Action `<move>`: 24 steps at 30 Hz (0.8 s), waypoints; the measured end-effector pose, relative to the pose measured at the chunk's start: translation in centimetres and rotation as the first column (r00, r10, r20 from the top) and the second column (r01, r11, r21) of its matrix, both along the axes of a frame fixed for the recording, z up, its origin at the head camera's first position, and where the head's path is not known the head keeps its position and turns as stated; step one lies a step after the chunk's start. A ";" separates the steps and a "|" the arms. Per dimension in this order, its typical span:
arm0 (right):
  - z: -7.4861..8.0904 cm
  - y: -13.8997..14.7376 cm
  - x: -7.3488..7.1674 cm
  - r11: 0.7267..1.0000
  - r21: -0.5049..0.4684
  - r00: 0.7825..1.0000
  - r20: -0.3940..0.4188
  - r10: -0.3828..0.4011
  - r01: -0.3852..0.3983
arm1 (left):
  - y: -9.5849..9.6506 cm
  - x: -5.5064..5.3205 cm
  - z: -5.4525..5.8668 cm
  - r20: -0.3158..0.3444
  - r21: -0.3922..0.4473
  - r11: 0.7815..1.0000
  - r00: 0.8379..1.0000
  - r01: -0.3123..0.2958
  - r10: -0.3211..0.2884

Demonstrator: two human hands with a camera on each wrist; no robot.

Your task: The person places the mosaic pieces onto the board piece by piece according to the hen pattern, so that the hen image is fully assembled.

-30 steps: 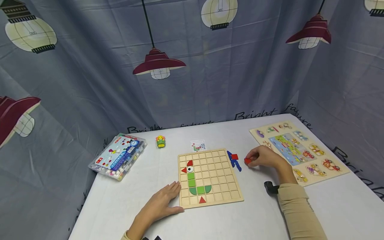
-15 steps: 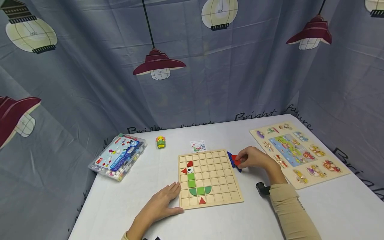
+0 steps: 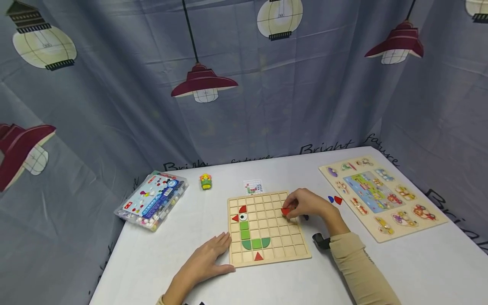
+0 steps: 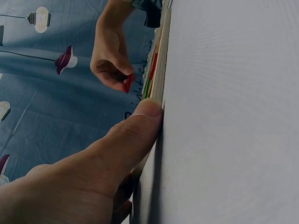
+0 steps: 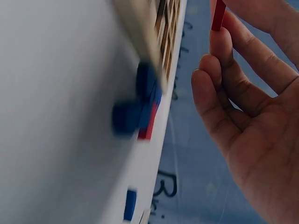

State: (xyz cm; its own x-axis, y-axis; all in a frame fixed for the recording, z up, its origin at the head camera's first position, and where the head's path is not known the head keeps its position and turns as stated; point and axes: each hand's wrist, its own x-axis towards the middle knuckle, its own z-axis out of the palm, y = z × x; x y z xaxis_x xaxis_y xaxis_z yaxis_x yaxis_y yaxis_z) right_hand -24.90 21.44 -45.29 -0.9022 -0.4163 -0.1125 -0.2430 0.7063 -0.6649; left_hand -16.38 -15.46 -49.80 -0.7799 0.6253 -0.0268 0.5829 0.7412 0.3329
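Note:
The wooden grid board (image 3: 280, 250) lies flat on the table with red, green and eye-marked pieces set in its left part. Against its left edge rests my left hand (image 3: 206, 257), fingers straight; in the left wrist view the thumb (image 4: 148, 108) touches the board's side. My right hand (image 3: 305, 204) pinches a small red piece (image 3: 285, 211) above the board's right side. The right wrist view shows that red piece (image 5: 218, 17) between thumb and finger, clear of the board. Loose blue pieces (image 5: 126, 116) and a red one lie by the board's right edge, mostly hidden by the hand in the head view.
A blue piece (image 3: 331, 199) and a red piece (image 3: 338, 200) lie beside the picture puzzle board (image 3: 375, 224) on the right. Behind the grid board is a pattern card (image 3: 253, 187). A toy figure (image 3: 206, 181) and a plastic case (image 3: 152, 199) stand at the back left.
My right hand has moved left, from the table at the right, past the loose pieces, to over the board with a red piece. My left hand has stayed at the board's edge.

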 end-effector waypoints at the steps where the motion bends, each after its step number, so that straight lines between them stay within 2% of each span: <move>1: 0.1 -0.4 0.0 1.000 0.002 1.000 -0.004 0.017 -0.017 | 0.0 0.0 0.0 0.004 0.001 1.000 1.000 -0.002 0.002; 6: 0.7 -2.7 0.1 0.996 0.018 0.996 -0.023 0.083 -0.083 | 0.1 0.2 0.0 0.004 -0.003 1.000 1.000 -0.008 0.008; 10: 1.2 -4.7 0.4 0.994 0.023 0.994 -0.007 0.105 -0.105 | 0.0 0.2 0.0 -0.005 -0.013 1.000 1.000 -0.006 0.006; 24: 0.6 -9.8 1.6 0.978 0.112 0.985 0.040 0.170 -0.173 | 0.1 0.0 0.0 -0.007 -0.018 1.000 1.000 0.001 -0.001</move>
State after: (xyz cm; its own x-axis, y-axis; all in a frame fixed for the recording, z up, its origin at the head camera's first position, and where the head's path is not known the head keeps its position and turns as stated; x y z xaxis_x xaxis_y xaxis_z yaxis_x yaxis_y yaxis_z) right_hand -23.33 11.63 -44.71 -0.8141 -0.5471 -0.1946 -0.3481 0.7280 -0.5906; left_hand -16.37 -15.36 -49.82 -0.7793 0.6257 -0.0325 0.5860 0.7463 0.3156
